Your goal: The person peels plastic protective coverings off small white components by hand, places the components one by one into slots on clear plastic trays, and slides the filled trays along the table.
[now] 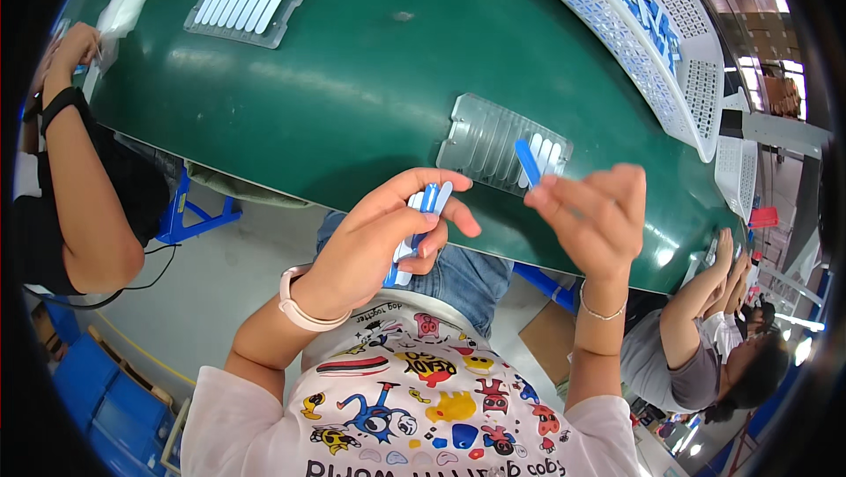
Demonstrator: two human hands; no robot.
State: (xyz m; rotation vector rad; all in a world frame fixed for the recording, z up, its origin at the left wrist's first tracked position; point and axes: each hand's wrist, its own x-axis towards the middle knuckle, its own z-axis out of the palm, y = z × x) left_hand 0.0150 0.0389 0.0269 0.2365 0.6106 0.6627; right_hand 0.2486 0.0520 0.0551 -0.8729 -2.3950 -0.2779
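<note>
My left hand [388, 221] is closed round a small bundle of flat blue and white strips with rounded ends [429, 199], held above my lap at the table edge. Between the thumb and fingers of my right hand [590, 213] is a single blue strip [527, 161], tilted up over the tray. That clear plastic tray [480, 138] lies on the table just beyond my hands. It has slanted slots, and a few white strips [550, 153] sit in those at its right end. The slots toward its left show no strips.
A second clear tray [291, 14] holding several white strips lies at the far left of the green table [352, 81]. At the far right stands a white perforated basket [608, 32] of blue and white pieces. Other people work at the left and right.
</note>
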